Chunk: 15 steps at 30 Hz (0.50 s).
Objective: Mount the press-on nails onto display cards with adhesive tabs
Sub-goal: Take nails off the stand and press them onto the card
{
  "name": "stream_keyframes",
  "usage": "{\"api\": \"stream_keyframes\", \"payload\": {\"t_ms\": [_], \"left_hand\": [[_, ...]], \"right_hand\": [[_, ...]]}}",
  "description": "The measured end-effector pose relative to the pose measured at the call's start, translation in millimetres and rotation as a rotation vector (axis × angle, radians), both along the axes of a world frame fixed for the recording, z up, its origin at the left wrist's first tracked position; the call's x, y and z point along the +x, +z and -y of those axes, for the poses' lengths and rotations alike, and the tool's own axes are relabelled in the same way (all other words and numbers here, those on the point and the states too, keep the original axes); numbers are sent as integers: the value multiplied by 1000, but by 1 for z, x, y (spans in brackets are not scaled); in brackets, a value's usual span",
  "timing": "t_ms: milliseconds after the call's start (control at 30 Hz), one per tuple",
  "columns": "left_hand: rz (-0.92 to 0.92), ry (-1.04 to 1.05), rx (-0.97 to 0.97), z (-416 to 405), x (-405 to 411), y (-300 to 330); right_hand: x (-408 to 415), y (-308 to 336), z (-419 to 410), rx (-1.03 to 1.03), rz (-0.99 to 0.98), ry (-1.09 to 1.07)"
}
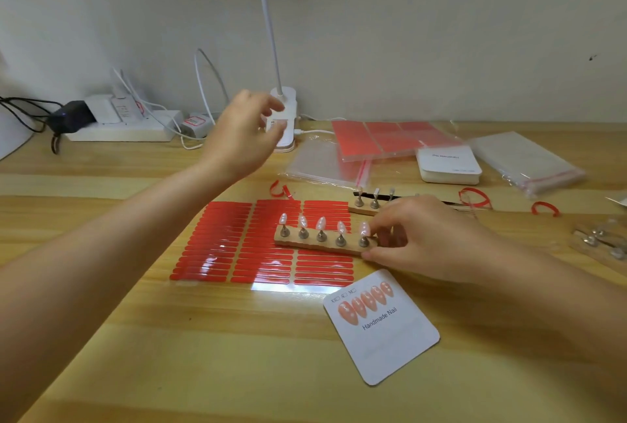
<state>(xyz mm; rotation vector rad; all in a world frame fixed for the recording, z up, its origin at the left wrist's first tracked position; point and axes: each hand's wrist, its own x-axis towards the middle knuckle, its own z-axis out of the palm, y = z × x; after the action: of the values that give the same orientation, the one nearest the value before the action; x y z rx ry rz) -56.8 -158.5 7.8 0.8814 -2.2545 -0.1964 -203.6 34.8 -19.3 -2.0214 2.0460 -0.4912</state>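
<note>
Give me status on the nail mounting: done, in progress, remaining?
Done: one display card near the front edge already carries five pink nails. In hand: the right hand grips the end of the wooden holder, which has five nails standing on pegs; the left hand is raised near the lamp base, holding nothing visible. Left: those five nails, the second holder behind, blank cards, red tab sheet.

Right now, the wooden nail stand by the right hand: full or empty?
Full. The wooden nail stand shows five metal pegs, each topped with a pale nail; the right hand touches its right end.
</note>
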Motion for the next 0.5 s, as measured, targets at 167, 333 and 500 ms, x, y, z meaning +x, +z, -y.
{"api": "stream_keyframes", "payload": {"t_ms": [167, 333, 500], "left_hand": [[-327, -149, 74, -42, 32, 10], [-292, -279, 536, -89, 49, -5], [-367, -311, 1306, -118, 21, -18]], "right_hand": [[-3, 1, -7, -137, 211, -16], [-2, 1, -13, -297, 426, -258], [16, 0, -18, -432, 571, -353]]}}
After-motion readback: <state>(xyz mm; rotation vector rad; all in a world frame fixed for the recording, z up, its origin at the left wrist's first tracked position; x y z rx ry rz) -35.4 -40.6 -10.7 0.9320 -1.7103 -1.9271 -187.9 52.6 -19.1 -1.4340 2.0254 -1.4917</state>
